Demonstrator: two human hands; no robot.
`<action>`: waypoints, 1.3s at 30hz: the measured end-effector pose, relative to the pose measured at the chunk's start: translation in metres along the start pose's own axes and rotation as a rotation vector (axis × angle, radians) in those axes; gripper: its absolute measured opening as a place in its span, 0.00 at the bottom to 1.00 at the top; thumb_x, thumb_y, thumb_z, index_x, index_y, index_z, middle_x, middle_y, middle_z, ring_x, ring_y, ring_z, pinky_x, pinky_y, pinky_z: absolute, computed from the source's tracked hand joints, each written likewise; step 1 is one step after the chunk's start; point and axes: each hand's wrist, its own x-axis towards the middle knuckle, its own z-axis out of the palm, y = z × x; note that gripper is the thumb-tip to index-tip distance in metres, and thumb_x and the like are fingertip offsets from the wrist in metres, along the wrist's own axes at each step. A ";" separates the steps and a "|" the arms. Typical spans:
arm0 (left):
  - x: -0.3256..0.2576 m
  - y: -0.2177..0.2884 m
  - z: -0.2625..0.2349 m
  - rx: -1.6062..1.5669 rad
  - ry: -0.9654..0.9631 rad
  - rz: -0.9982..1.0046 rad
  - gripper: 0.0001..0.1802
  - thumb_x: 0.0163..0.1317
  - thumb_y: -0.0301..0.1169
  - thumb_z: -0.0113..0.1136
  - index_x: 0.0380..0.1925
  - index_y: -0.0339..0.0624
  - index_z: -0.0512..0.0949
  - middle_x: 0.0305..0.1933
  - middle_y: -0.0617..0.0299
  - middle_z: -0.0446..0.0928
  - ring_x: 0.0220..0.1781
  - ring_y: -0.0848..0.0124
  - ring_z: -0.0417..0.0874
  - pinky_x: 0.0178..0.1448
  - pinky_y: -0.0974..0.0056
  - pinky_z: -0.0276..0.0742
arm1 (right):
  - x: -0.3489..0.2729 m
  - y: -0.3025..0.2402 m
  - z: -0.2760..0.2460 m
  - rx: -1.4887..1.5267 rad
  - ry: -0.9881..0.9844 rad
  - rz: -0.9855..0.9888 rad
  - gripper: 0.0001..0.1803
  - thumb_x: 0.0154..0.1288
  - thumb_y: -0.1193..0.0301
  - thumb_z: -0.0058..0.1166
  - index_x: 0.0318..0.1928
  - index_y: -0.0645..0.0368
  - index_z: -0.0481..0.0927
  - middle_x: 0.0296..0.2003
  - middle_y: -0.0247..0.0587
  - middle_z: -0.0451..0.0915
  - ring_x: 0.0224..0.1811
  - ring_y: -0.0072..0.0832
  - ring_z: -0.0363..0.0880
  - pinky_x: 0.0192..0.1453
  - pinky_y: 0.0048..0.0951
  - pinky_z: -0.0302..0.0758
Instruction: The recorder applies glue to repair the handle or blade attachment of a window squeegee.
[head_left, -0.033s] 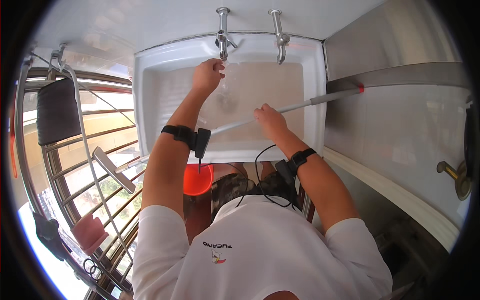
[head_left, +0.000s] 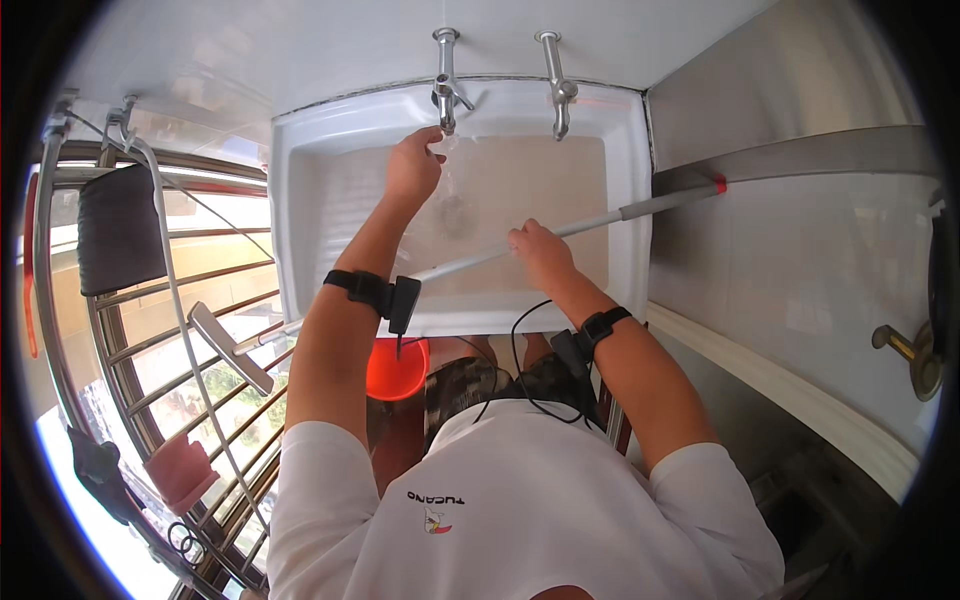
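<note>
White tiled walls closed in a small washing corner, with a deep white sink (head_left: 300, 200) set against the back wall as the centre of everything. Two metal taps stood at the sink's far rim: the left tap (head_left: 444, 75) and, just beside it to the right, the right tap (head_left: 556, 75). The left hand (head_left: 413, 165) was raised inside the basin directly under the left tap's spout, its fingers curled loosely beneath the thin stream of water; whether they held anything could not be told. The right hand (head_left: 540, 252) hovered over the sink's near half, fingers wrapped around a long grey pole (head_left: 600, 220). That pole lay diagonally across the sink, from beyond its near left corner, over the basin, and past its right rim to a red tip (head_left: 719, 185) against the right wall. Below the sink's front edge sat an orange bucket (head_left: 396, 370). Left of the sink ran a metal window grille (head_left: 150, 330), with a dark cloth (head_left: 120, 228) hanging on it and a pink object (head_left: 180, 470) lower down.
</note>
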 end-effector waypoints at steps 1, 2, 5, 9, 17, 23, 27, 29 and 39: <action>-0.006 0.005 0.001 0.054 0.111 0.081 0.21 0.62 0.18 0.50 0.55 0.37 0.79 0.53 0.52 0.82 0.47 0.61 0.87 0.45 0.58 0.84 | 0.000 0.005 0.003 -0.007 0.027 -0.001 0.02 0.64 0.74 0.56 0.37 0.53 0.78 0.37 0.42 0.74 0.43 0.44 0.79 0.43 0.44 0.77; -0.013 0.012 0.001 0.109 0.224 0.159 0.23 0.60 0.18 0.50 0.56 0.39 0.77 0.56 0.53 0.80 0.50 0.60 0.85 0.46 0.57 0.83 | -0.003 0.008 0.009 0.007 0.017 0.024 0.03 0.64 0.74 0.55 0.37 0.53 0.78 0.37 0.42 0.74 0.43 0.44 0.79 0.43 0.44 0.77; -0.027 0.073 -0.010 0.188 0.374 0.371 0.26 0.58 0.19 0.54 0.57 0.48 0.77 0.56 0.57 0.76 0.53 0.58 0.82 0.44 0.55 0.83 | -0.005 0.013 0.008 0.017 0.015 0.043 0.03 0.63 0.75 0.55 0.37 0.53 0.78 0.37 0.42 0.75 0.43 0.44 0.80 0.43 0.44 0.77; -0.014 0.093 -0.034 0.480 0.150 0.680 0.24 0.56 0.20 0.58 0.50 0.60 0.81 0.48 0.60 0.74 0.37 0.60 0.82 0.36 0.55 0.81 | -0.007 0.001 -0.002 -0.032 0.016 -0.009 0.02 0.63 0.74 0.56 0.37 0.53 0.78 0.38 0.42 0.75 0.43 0.44 0.80 0.43 0.44 0.78; -0.020 0.083 -0.088 0.505 0.014 0.776 0.21 0.59 0.22 0.59 0.53 0.51 0.79 0.48 0.61 0.82 0.34 0.64 0.85 0.35 0.59 0.82 | -0.006 0.003 0.000 -0.034 0.033 -0.032 0.04 0.63 0.71 0.59 0.37 0.55 0.78 0.38 0.44 0.75 0.44 0.45 0.80 0.44 0.44 0.80; -0.072 -0.003 -0.115 0.284 -0.163 -0.003 0.12 0.71 0.32 0.59 0.49 0.37 0.83 0.35 0.57 0.87 0.30 0.72 0.85 0.37 0.66 0.80 | -0.007 0.004 -0.004 0.008 -0.002 0.012 0.03 0.64 0.72 0.57 0.37 0.55 0.78 0.38 0.45 0.75 0.45 0.46 0.79 0.44 0.46 0.78; -0.137 -0.101 -0.122 0.292 -0.382 -0.193 0.16 0.74 0.35 0.55 0.52 0.37 0.82 0.39 0.55 0.87 0.39 0.68 0.86 0.47 0.63 0.80 | -0.003 0.001 -0.003 -0.008 -0.016 0.004 0.02 0.65 0.72 0.56 0.37 0.55 0.79 0.38 0.44 0.75 0.45 0.46 0.79 0.45 0.46 0.78; -0.167 -0.121 -0.117 0.323 -0.436 -0.127 0.17 0.73 0.36 0.57 0.54 0.39 0.82 0.44 0.52 0.87 0.46 0.63 0.87 0.53 0.61 0.80 | -0.001 0.004 0.001 -0.043 -0.029 -0.018 0.02 0.66 0.71 0.56 0.38 0.54 0.80 0.39 0.44 0.75 0.45 0.45 0.79 0.46 0.46 0.79; -0.168 -0.136 -0.093 -0.134 -0.291 -0.324 0.15 0.66 0.34 0.65 0.44 0.32 0.86 0.37 0.56 0.87 0.39 0.73 0.86 0.48 0.68 0.80 | 0.002 0.004 -0.001 -0.140 -0.108 -0.078 0.11 0.66 0.74 0.55 0.47 0.51 0.83 0.40 0.42 0.77 0.47 0.45 0.78 0.47 0.44 0.77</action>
